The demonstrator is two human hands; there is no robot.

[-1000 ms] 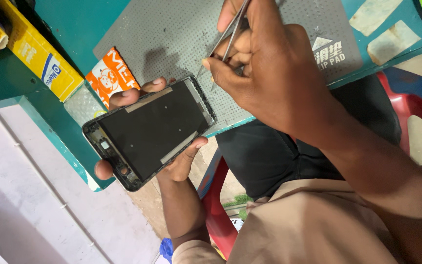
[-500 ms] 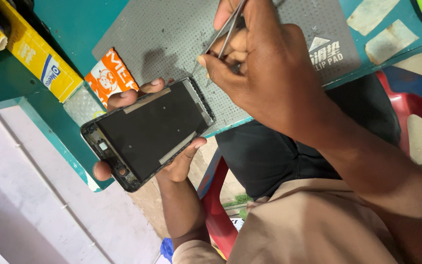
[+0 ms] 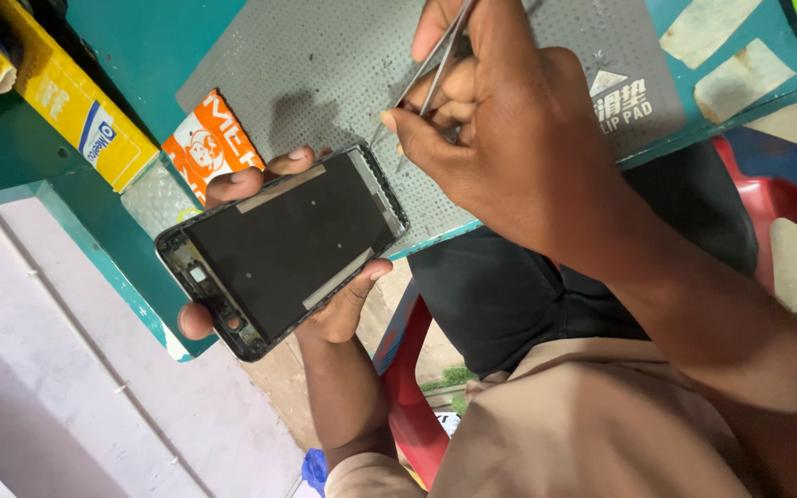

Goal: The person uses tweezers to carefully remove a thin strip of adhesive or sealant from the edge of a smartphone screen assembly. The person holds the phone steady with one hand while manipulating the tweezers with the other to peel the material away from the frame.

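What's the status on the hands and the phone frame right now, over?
Left hand grips the opened phone frame from beneath, above the table edge. Right hand pinches metal tweezers, tips near the frame's top corner. Nothing between them; grey mat underneath.

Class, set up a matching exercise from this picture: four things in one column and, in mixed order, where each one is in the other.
Things
1. phone frame
2. tweezers
3. orange packet
4. yellow box

Places
a. pinched in the right hand
b. on the teal bench, left
c. gripped by the left hand
d. at the grey mat's corner

Pairs: 1-c, 2-a, 3-d, 4-b
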